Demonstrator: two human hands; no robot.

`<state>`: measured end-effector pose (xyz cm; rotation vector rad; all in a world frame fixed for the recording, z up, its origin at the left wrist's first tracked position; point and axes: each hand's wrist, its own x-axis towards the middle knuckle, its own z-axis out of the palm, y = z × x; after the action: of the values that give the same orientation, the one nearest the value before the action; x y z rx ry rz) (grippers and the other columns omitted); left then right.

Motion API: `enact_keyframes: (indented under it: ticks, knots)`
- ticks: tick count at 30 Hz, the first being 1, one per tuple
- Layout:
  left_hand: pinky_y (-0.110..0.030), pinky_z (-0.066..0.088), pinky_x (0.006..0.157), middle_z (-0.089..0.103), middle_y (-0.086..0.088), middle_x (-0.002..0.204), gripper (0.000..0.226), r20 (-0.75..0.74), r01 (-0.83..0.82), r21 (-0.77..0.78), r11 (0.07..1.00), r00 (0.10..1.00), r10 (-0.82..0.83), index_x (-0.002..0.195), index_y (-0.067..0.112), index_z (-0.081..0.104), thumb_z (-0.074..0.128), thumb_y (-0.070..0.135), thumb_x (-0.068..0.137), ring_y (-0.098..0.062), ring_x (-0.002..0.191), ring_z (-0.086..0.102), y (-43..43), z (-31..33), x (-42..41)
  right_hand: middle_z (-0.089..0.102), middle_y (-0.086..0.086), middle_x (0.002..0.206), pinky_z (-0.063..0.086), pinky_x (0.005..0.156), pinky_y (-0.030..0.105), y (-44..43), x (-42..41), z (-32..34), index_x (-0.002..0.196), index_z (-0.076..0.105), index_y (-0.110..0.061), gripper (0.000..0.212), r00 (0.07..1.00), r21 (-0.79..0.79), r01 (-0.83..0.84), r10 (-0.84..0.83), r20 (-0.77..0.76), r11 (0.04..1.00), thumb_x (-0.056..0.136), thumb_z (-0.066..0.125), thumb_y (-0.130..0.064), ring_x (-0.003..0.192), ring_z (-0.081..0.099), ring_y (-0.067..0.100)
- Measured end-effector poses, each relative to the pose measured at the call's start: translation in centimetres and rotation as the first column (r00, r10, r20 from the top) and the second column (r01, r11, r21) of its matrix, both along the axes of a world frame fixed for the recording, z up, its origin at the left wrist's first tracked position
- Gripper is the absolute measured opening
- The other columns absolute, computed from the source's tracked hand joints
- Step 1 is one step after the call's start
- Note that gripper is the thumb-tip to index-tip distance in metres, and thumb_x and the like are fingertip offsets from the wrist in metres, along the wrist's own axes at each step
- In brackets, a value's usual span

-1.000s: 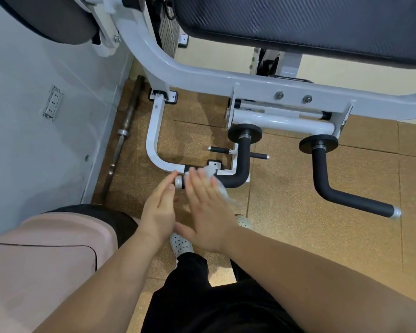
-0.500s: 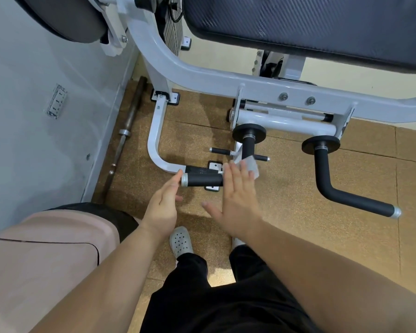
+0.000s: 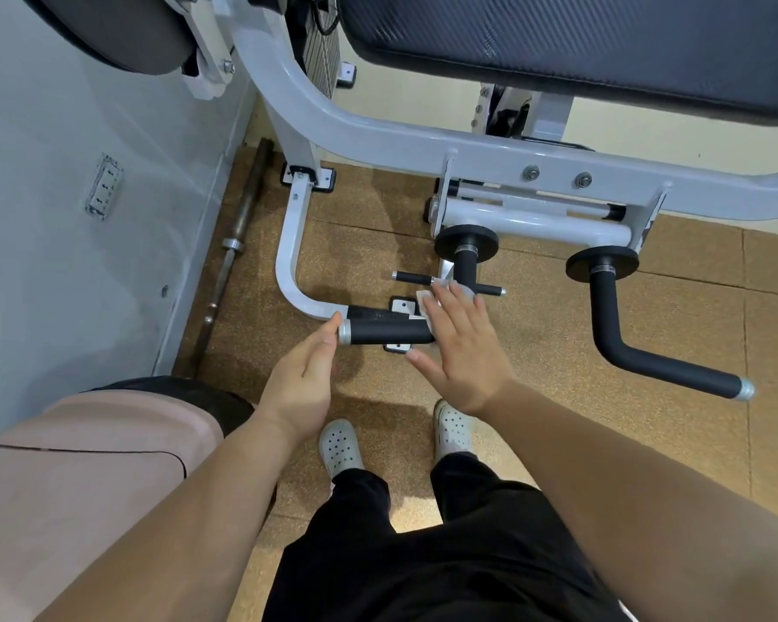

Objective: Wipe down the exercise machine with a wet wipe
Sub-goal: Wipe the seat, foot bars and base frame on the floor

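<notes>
Floor: speckled tan tiles (image 3: 535, 334), seams visible. On your left, the grey wall (image 3: 41, 262) carries an outlet plate (image 3: 104, 186), and a steel bar (image 3: 239, 231) lies along its base. The white-framed exercise machine (image 3: 378, 141) stands ahead of you. Your right hand (image 3: 463, 352) lies flat, fingers straight and spread, pressing the wet wipe (image 3: 424, 303) onto the inner end of the black handle (image 3: 387, 330). Your left hand (image 3: 302, 383), fingers straight and holding nothing, touches the handle's silver end cap (image 3: 344, 333).
</notes>
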<state>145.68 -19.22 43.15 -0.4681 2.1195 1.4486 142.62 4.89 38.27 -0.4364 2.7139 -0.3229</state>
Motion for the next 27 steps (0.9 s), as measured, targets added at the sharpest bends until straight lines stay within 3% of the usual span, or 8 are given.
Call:
enact_keyframes:
  ticks: [2,5,7,10,16,21,24,27]
  knots:
    - [-0.034,0.025,0.120,0.040,0.012,0.156,0.057,-0.046,0.076,-0.045,0.996,0.996,-0.078,0.155,0.040,0.035,0.025,0.059,0.102,-0.007,0.142,0.037,0.0,0.2,0.1,0.006,0.009,0.173,-0.017,0.126,0.042,-1.1,-0.1,0.6,0.164,0.018,-0.012,0.091,0.996,0.004,0.080,-0.080,0.029,0.997,0.098,0.003,-0.073,0.158,-0.015,0.022]
    - [-0.024,0.021,0.113,0.038,0.014,0.155,0.069,-0.095,0.157,-0.104,0.982,0.981,-0.167,0.157,0.034,0.032,0.020,0.063,0.095,0.004,0.139,0.030,-0.1,0.4,0.1,-0.002,0.012,0.172,-0.008,0.127,0.055,-4.9,1.8,1.7,0.164,0.000,-0.011,0.098,0.996,0.066,0.091,-0.092,0.013,0.994,0.093,-0.008,-0.079,0.157,-0.020,0.030]
    - [-0.022,0.018,0.114,0.037,0.012,0.157,0.074,-0.114,0.186,-0.140,0.972,0.973,-0.203,0.158,0.031,0.032,0.018,0.066,0.094,0.006,0.139,0.026,-0.1,0.4,-0.1,-0.017,0.014,0.170,-0.011,0.126,0.054,-6.9,3.5,1.4,0.162,-0.014,-0.010,0.095,0.998,0.005,-0.052,0.052,0.021,0.999,0.096,0.002,-0.077,0.155,-0.027,0.030]
    - [-0.024,0.020,0.118,0.035,0.008,0.161,0.086,-0.134,0.226,-0.221,0.949,0.957,-0.259,0.158,0.026,0.034,0.015,0.073,0.088,0.002,0.145,0.026,0.0,0.1,-0.2,-0.023,0.011,0.169,-0.008,0.127,0.051,-6.6,4.2,0.1,0.162,-0.011,-0.009,0.092,0.975,-0.087,-0.223,0.221,-0.033,0.971,0.102,0.020,-0.070,0.155,-0.026,0.026]
    - [-0.049,0.030,0.120,0.030,-0.005,0.165,0.086,-0.129,0.380,-0.679,0.628,0.780,-0.612,0.159,0.012,0.030,0.010,0.066,0.096,-0.026,0.148,0.034,0.7,0.1,-0.3,-0.034,0.007,0.166,-0.011,0.127,0.048,-0.7,0.4,0.0,0.159,-0.024,-0.015,0.090,0.998,0.091,0.019,-0.023,0.051,0.996,0.098,0.002,-0.075,0.151,-0.035,0.022]
    - [-0.047,0.001,0.127,-0.001,0.009,0.170,0.091,-0.059,0.413,-0.527,0.743,0.854,-0.517,0.163,0.022,0.009,-0.002,0.071,0.087,-0.011,0.156,0.000,2.2,-0.1,-0.5,-0.023,0.010,0.169,-0.003,0.129,0.049,2.1,-3.8,-0.3,0.163,-0.009,-0.014,0.088,0.985,-0.080,0.143,-0.135,0.105,0.986,0.100,0.016,-0.070,0.156,-0.022,0.024]
    - [-0.047,-0.004,0.127,-0.007,0.018,0.168,0.091,-0.037,0.388,-0.398,0.832,0.899,-0.437,0.163,0.028,0.006,0.002,0.075,0.085,-0.004,0.155,-0.006,2.2,-0.3,-1.4,-0.021,0.013,0.169,-0.002,0.129,0.050,0.9,-4.2,0.1,0.164,-0.007,-0.010,0.093,0.969,-0.056,0.223,-0.214,0.126,0.973,0.100,0.017,-0.073,0.156,-0.020,0.028]
    - [-0.046,-0.001,0.128,-0.002,0.027,0.166,0.080,-0.040,0.284,-0.164,0.945,0.955,-0.294,0.160,0.038,0.009,0.011,0.074,0.089,0.006,0.152,-0.002,1.8,-0.4,-1.8,-0.015,0.015,0.170,-0.007,0.128,0.052,-1.5,-1.6,1.2,0.163,-0.004,-0.008,0.096,0.990,0.061,0.105,-0.110,0.093,0.993,0.096,0.001,-0.076,0.155,-0.025,0.032]
